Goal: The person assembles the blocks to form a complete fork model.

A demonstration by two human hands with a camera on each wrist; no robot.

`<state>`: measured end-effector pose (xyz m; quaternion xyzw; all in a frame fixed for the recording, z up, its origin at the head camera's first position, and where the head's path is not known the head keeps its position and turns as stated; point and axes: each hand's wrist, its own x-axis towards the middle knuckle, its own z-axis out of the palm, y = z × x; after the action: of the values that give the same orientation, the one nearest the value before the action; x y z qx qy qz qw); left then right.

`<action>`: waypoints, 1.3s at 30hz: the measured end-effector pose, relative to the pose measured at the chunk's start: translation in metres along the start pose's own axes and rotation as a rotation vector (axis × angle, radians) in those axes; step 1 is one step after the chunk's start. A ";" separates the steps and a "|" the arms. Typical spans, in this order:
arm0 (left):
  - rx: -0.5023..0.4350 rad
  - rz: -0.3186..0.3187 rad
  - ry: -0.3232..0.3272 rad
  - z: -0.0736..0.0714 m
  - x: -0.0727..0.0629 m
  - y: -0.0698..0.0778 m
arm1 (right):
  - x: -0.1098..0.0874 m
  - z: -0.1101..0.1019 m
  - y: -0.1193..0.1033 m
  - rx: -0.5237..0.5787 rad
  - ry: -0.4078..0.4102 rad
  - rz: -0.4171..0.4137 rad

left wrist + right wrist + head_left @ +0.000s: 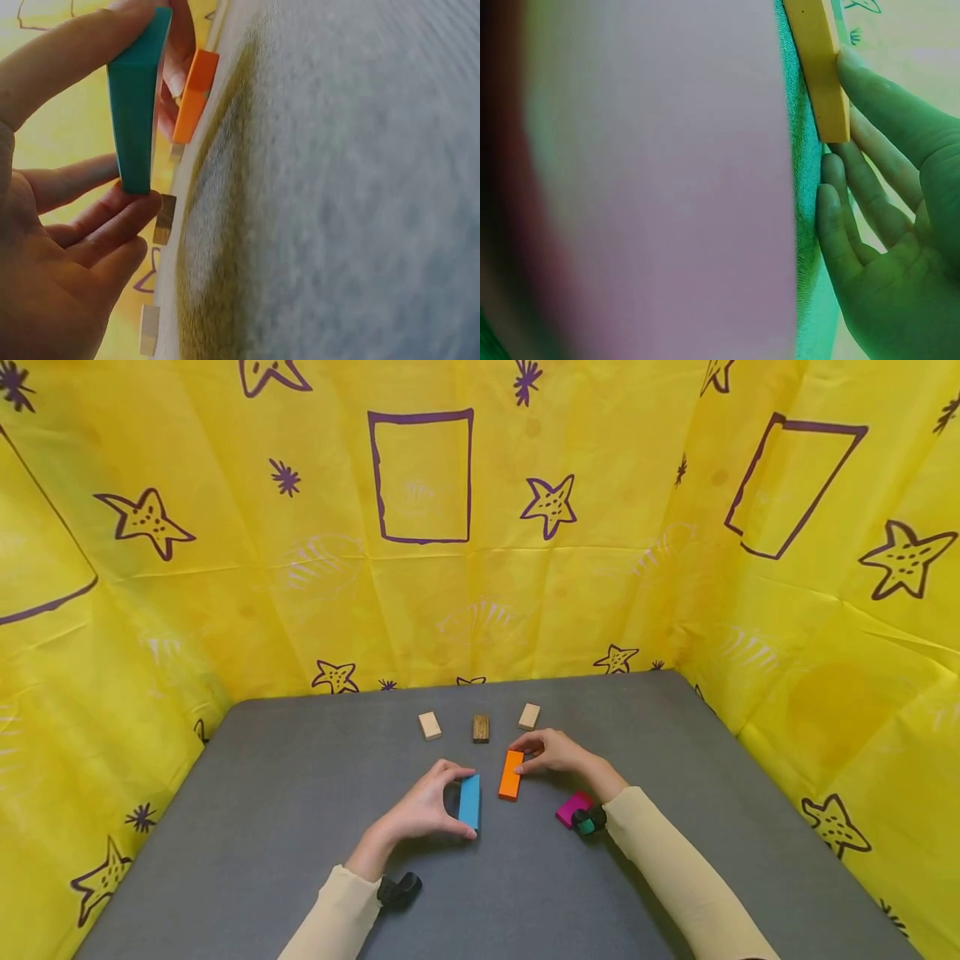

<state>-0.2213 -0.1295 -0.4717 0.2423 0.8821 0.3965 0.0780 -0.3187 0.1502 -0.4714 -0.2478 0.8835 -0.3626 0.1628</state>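
Note:
In the head view my left hand [427,806] pinches a blue block [469,802] end to end, thumb at its near end and fingertips at its far end. The left wrist view shows this block [136,124] standing off the grey cloth. To the right, my right hand [553,752] holds an orange block [511,775], its thumb on the long right side and fingers around the far end. Seen from the right wrist, the orange block [819,71] lies close over the cloth, the thumb against it. A magenta block [572,808] lies beside the right wrist, partly covered by the wrist strap.
Behind the hands, a pale wooden block [430,725], a dark brown block [481,728] and another pale block [528,717] form a loose row on the grey table [300,777]. Yellow patterned cloth [420,602] hangs around the back and sides.

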 end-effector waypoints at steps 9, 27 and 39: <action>0.012 -0.002 0.007 0.007 0.002 0.003 | 0.000 0.000 0.002 0.004 0.003 -0.003; 0.023 -0.013 0.010 0.014 0.006 0.003 | 0.000 0.001 0.001 0.005 0.014 -0.009; 0.023 -0.025 -0.006 0.018 0.008 0.007 | 0.000 0.001 0.000 0.001 0.014 0.010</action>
<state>-0.2199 -0.1096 -0.4779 0.2332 0.8893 0.3845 0.0831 -0.3180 0.1502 -0.4721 -0.2407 0.8857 -0.3640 0.1584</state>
